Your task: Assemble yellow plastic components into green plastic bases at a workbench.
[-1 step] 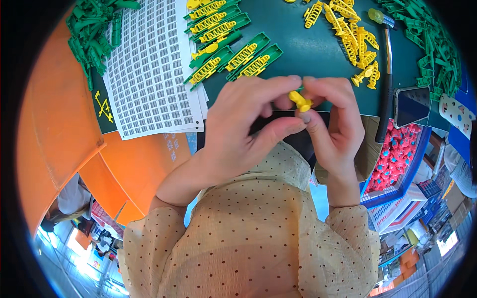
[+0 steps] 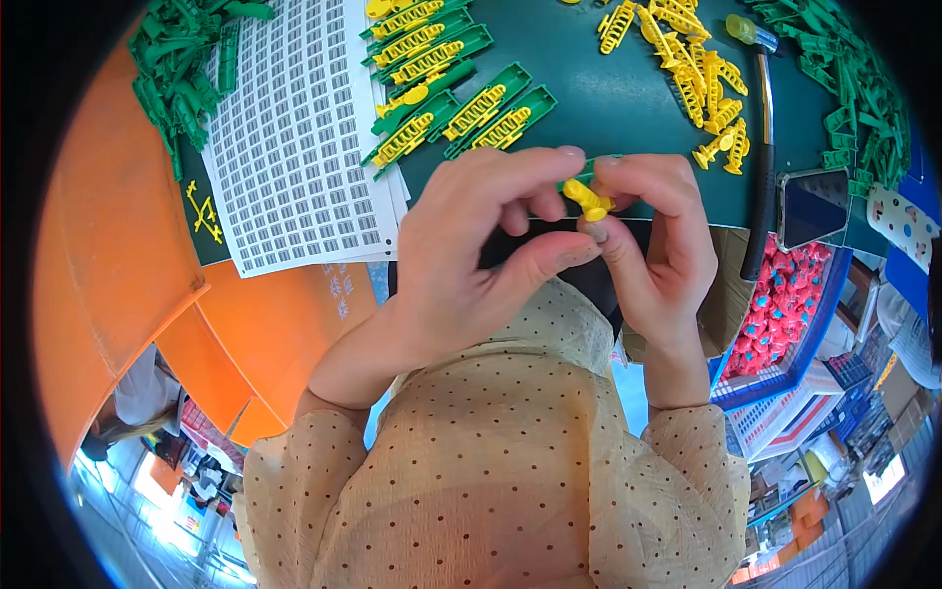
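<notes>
Almost nothing has been moved since the earlier frame — the two hands are kept together in the same place, and the small yellow plastic piece (image 2: 589, 201) is still pinched between them. The left hand (image 2: 471, 260) is closed around it from the left, with its forefinger stretched over the top and its thumb pressed up from below; the right hand (image 2: 657, 250) is closed on it from the right, forefinger above and thumb tip just under the piece. How much of the piece is hidden inside the fingers cannot be told. The piece is held just before the near edge of the dark green table (image 2: 579, 88). On this table, beyond the hands, green holders with yellow inserts (image 2: 461, 113) are laid in a loose row, and to the left of them a white sheet of small printed labels (image 2: 294, 137) is spread. Toward the far right of the table a heap of loose yellow pieces (image 2: 697, 74) is seen, with a hammer (image 2: 763, 147) and a dark phone (image 2: 812, 206) beside it, and green parts (image 2: 854, 79) are piled further right. For the step in hand — it is judged to be a fitting of the small piece — the grip should be kept short and near the tips, so that the piece is not twisted or dropped.
</notes>
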### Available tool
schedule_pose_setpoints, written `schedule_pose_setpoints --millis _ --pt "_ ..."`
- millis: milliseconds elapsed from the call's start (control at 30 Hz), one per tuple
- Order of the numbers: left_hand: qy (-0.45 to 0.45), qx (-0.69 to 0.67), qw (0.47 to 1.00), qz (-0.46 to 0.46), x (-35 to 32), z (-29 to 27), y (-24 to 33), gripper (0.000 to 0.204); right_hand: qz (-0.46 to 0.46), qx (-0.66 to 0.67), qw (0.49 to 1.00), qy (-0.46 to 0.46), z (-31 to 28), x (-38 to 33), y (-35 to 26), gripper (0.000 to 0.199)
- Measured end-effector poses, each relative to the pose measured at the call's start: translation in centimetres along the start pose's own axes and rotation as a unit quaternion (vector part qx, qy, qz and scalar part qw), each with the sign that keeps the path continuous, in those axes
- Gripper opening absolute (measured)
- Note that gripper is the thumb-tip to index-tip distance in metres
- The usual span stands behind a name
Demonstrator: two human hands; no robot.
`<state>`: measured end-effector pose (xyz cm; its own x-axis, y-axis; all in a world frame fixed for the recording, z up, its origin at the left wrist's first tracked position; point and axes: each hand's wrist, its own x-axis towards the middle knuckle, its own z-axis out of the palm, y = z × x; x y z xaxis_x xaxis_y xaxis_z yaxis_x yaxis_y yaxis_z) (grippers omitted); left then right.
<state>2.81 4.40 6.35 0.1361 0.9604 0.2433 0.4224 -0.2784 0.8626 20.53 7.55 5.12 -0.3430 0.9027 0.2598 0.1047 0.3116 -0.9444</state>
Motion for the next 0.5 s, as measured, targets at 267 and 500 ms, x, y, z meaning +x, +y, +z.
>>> schedule_pose_setpoints --millis 267,500 --pt "0.036 -0.207 0.976 -0.053 -1.1 -1.0 0.2 0.031 -0.017 0.058 0.998 -0.03 1.1 -0.7 -0.3 0.046" --pt "-0.031 -0.159 0.987 -0.007 -1.0 -2.0 0.0 0.027 0.068 0.252 0.962 -0.081 1.6 -1.6 -0.5 0.048"
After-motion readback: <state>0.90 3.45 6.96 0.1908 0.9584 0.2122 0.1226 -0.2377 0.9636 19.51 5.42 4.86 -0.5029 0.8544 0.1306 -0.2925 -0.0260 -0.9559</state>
